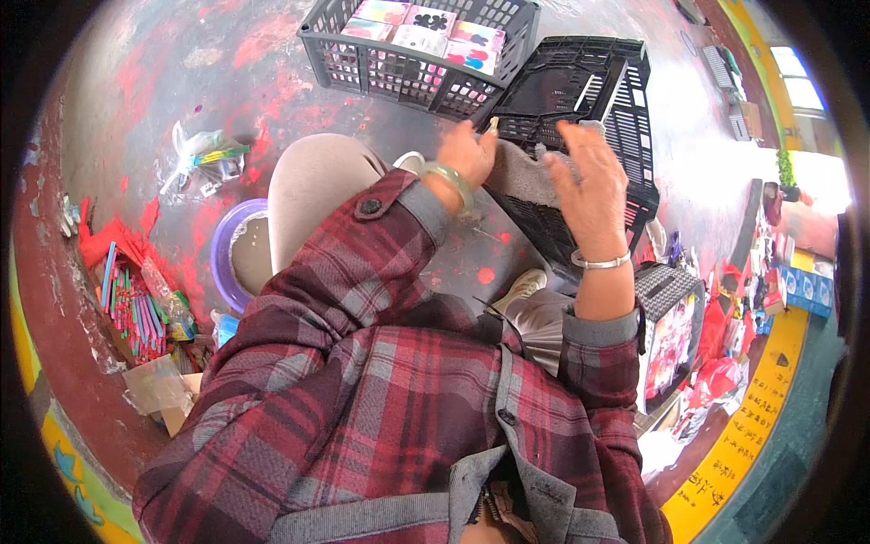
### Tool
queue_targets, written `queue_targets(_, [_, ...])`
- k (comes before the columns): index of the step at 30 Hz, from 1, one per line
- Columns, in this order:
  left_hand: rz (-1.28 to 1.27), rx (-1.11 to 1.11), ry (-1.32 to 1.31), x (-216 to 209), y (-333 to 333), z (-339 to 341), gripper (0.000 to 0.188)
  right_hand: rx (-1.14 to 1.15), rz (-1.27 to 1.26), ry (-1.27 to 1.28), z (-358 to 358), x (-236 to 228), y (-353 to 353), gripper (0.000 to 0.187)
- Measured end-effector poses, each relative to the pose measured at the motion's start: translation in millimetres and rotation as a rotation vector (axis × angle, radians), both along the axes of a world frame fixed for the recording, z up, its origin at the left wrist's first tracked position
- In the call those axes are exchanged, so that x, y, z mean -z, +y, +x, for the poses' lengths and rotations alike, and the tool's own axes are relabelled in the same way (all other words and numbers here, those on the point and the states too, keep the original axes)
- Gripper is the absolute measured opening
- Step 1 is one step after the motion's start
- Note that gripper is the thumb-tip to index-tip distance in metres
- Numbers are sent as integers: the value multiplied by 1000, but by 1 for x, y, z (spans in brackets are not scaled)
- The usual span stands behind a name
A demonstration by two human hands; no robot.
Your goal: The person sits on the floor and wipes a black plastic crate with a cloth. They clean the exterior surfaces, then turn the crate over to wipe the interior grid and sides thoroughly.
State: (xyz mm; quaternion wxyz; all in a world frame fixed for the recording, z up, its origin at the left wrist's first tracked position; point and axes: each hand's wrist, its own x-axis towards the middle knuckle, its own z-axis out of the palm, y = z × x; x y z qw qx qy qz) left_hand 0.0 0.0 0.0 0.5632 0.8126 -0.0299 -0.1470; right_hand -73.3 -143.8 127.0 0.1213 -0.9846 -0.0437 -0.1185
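My left hand (467, 156), wearing a pale green bangle, is at the near left edge of a black plastic crate (634, 127). Motion smears it, so its grip does not show. A grey, fuzzy piece of cloth (526, 177) lies beside its fingers, between my two hands and over the crate's near side. My right hand (594, 186), with a silver bangle, is raised at the cloth's right end. Its thumb and fingers are apart, and small greyish coverings seem to sit on some fingertips. Whether either hand touches the cloth, I cannot tell.
Beyond the hands stands a dark grey crate (362, 68) holding several colourful flat packs (421, 38). A purple basin (222, 263) sits left of my knee. Clear plastic bags (199, 150) and bundled coloured sticks (136, 313) lie farther left. Another crate (671, 299) stands at right.
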Motion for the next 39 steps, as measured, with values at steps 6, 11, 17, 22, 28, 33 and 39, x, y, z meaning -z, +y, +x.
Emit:
queue_targets(6, [15,-61,-378,28,-46,-53,70,169,175,-7,-16,20,-8,60])
queue_targets(11, [110,-81,1,31,-42,-28,75,203,150,-45,-17,30,8,52])
queue_targets(17, [180,6,-49,-2,-48,-37,62,257,145,-124,-9,34,-7,43])
queue_targets(22, [67,29,-411,-11,-53,-58,30,248,121,-144,-6,36,-5,41])
queue_targets(28, [-154,32,-486,-26,-58,-72,43,230,198,-151,-10,32,-7,39])
queue_targets(33, [111,-39,-133,13,-57,-39,52,229,159,-167,-13,41,-3,41])
queue_targets(39, [190,-291,75,57,-59,-23,53,186,152,-163,-20,51,19,46])
